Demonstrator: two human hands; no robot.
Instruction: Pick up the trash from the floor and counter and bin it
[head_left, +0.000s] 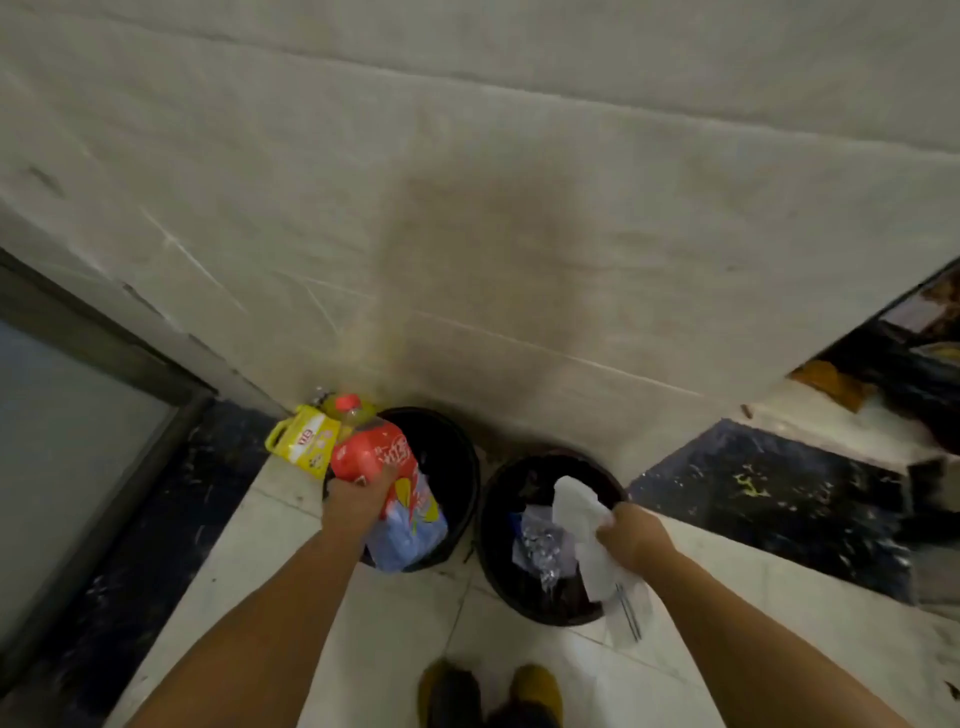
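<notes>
Two round dark bins stand on the floor against the wall. My left hand (358, 496) grips a red-labelled plastic bottle (371, 447) with a red cap, together with a colourful snack wrapper (415, 519), held over the left bin (457, 467). My right hand (631, 535) holds a white crumpled tissue (579, 514) and a clear wrapper with a thin dark utensil inside (626, 608), over the near edge of the right bin (498, 561). That bin holds crumpled clear plastic (543, 545) and dark scraps.
A yellow handled pack (306, 441) leans in the corner left of the left bin. A glass door with a dark frame (98, 364) fills the left. Clutter sits on the floor at the far right (914, 353). My feet (493, 691) stand below the bins.
</notes>
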